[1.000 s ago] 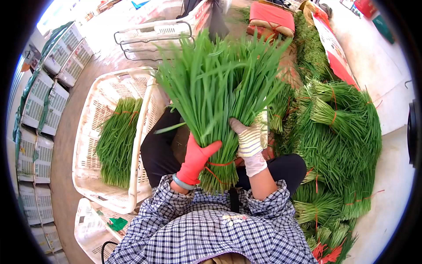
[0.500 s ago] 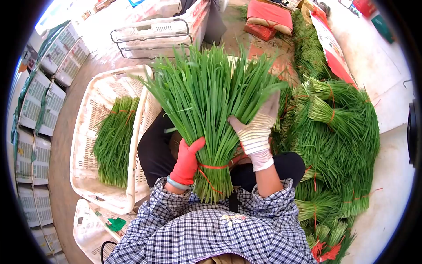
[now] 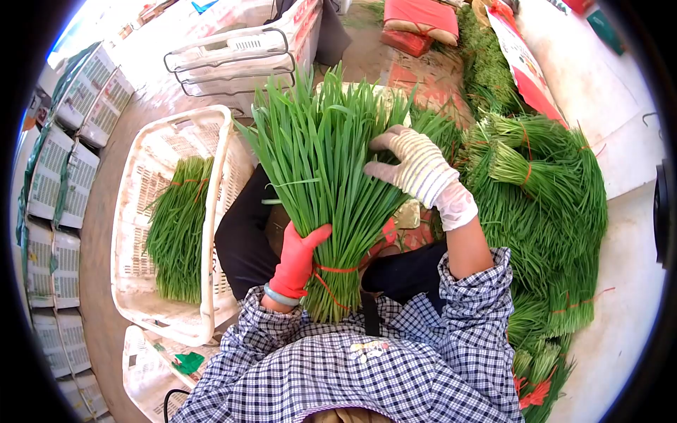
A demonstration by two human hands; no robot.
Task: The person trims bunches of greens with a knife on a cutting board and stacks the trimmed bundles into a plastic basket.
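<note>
A large bundle of green garlic chives (image 3: 328, 151) stands upright in front of my chest, its leaves fanned out at the top. A red tie (image 3: 336, 268) circles it near the cut stems. My left hand (image 3: 297, 259), in a red glove, is wrapped round the lower stems just above the tie. At the right side of the leaves is my right hand (image 3: 416, 163), in a striped white and grey glove. Its fingers are apart and curved, with the fingertips at the outer leaves.
To my left, a white plastic basket (image 3: 220, 169) holds another tied bundle (image 3: 182, 233). Many tied chive bundles (image 3: 546, 190) are heaped on my right. Stacked white crates (image 3: 233, 60) stand ahead, and more crates (image 3: 53, 169) line the far left. A red-covered cushion (image 3: 422, 21) lies beyond.
My right hand has shifted from lying along the right side of the bundle to a bent pose with fingers apart, its elbow farther out. The left hand keeps its hold.
</note>
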